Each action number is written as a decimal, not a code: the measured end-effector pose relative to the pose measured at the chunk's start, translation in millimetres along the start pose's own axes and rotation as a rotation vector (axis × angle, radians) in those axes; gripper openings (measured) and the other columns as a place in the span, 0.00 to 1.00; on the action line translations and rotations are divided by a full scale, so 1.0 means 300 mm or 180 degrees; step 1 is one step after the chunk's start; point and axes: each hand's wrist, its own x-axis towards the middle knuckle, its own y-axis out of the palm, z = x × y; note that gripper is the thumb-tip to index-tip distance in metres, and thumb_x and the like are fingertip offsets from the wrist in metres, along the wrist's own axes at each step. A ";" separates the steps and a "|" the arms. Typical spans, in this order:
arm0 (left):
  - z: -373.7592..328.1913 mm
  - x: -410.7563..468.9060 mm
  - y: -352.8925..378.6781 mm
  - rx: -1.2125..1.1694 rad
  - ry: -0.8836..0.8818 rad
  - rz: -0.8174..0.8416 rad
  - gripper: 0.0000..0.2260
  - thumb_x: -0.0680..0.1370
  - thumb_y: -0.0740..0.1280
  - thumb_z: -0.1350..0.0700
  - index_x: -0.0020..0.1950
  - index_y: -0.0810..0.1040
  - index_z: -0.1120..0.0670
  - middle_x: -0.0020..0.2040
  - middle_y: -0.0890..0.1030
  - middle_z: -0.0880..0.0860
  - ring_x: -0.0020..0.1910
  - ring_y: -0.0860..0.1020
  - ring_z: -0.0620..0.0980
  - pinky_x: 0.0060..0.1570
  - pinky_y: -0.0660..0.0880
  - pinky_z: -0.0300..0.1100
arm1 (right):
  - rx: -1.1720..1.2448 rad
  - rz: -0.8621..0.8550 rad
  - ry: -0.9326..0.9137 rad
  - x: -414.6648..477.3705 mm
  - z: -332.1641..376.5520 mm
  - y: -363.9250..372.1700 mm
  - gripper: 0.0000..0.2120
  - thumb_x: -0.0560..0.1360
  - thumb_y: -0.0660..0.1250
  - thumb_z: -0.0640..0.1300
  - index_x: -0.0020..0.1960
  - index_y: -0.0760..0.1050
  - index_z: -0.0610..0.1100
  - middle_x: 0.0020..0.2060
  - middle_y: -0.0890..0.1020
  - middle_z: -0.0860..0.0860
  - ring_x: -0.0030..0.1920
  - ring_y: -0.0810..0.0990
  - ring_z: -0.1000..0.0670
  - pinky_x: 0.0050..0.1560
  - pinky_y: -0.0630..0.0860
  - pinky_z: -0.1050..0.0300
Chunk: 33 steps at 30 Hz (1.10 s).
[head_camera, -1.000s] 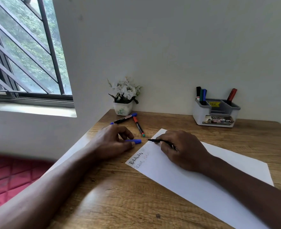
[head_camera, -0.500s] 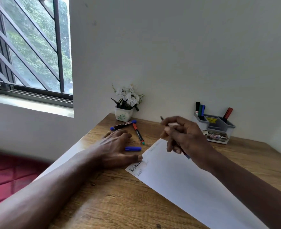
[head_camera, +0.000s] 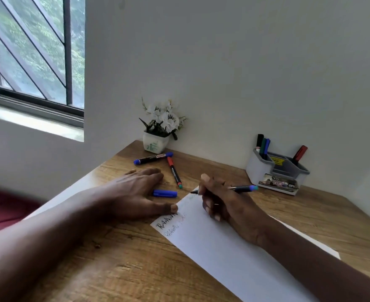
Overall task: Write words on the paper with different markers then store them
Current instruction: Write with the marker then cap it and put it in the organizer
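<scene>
A white sheet of paper [head_camera: 227,247] lies slantwise on the wooden desk [head_camera: 125,269], with two lines of writing at its near-left corner. My right hand [head_camera: 221,203] is shut on an uncapped marker [head_camera: 243,188] with a blue end, its tip at the paper's far-left corner. My left hand [head_camera: 134,192] rests flat on the desk, fingers spread, thumb pressing the paper's left edge. A loose blue cap [head_camera: 165,193] lies by my left fingers. Beyond it lie a blue-capped marker [head_camera: 152,158] and a red marker [head_camera: 174,172].
A grey and white organiser [head_camera: 277,171] at the back right holds several markers. A small white pot of white flowers [head_camera: 156,136] stands against the wall at the back. The desk's left edge drops off near a barred window [head_camera: 33,55].
My right hand has turned the marker round in the air and come back down to the paper's far corner. My left hand let the blue cap go and flattened onto the paper's edge.
</scene>
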 end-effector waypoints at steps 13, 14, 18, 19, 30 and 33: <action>0.012 0.005 -0.005 0.0025 -0.0024 0.0133 0.59 0.58 0.50 0.16 0.84 0.50 0.45 0.83 0.49 0.41 0.81 0.54 0.44 0.76 0.54 0.42 | -0.0588 -0.0173 -0.0201 -0.011 0.005 0.018 0.04 0.75 0.71 0.32 0.49 0.82 0.37 0.35 0.85 0.42 0.36 0.83 0.47 0.41 0.82 0.54; 0.007 0.005 -0.007 0.0041 -0.0025 0.0134 0.58 0.59 0.51 0.17 0.84 0.50 0.46 0.83 0.48 0.42 0.81 0.54 0.44 0.76 0.54 0.42 | -0.0717 -0.0108 -0.0212 -0.009 0.011 0.020 0.04 0.74 0.71 0.31 0.47 0.82 0.37 0.34 0.85 0.42 0.35 0.82 0.48 0.40 0.81 0.55; 0.002 0.003 -0.010 0.0096 -0.0021 0.0147 0.56 0.61 0.51 0.18 0.84 0.51 0.47 0.83 0.49 0.43 0.81 0.54 0.45 0.77 0.54 0.44 | -0.0928 -0.0183 -0.0402 -0.001 -0.001 0.027 0.02 0.74 0.72 0.32 0.43 0.80 0.34 0.29 0.82 0.45 0.28 0.78 0.50 0.29 0.75 0.58; 0.000 0.001 -0.012 0.0105 -0.0015 0.0150 0.57 0.61 0.50 0.17 0.84 0.51 0.47 0.83 0.49 0.43 0.81 0.54 0.45 0.77 0.54 0.44 | -0.0917 -0.0263 -0.0432 -0.002 -0.005 0.027 0.03 0.74 0.72 0.33 0.42 0.79 0.33 0.27 0.81 0.45 0.26 0.77 0.51 0.26 0.73 0.59; -0.017 -0.004 -0.020 0.0111 -0.0078 0.0191 0.54 0.64 0.53 0.19 0.84 0.51 0.48 0.84 0.49 0.44 0.81 0.54 0.47 0.78 0.55 0.47 | -0.1511 -0.0158 -0.0522 -0.010 -0.006 0.028 0.07 0.73 0.73 0.35 0.39 0.77 0.34 0.25 0.77 0.52 0.24 0.72 0.54 0.26 0.70 0.59; -0.017 -0.003 -0.020 0.0124 -0.0091 0.0189 0.54 0.64 0.53 0.19 0.84 0.51 0.48 0.84 0.49 0.45 0.81 0.55 0.47 0.78 0.56 0.48 | -0.1367 -0.0153 -0.0500 -0.010 0.000 0.021 0.08 0.74 0.71 0.33 0.39 0.74 0.30 0.23 0.75 0.50 0.22 0.71 0.51 0.24 0.70 0.59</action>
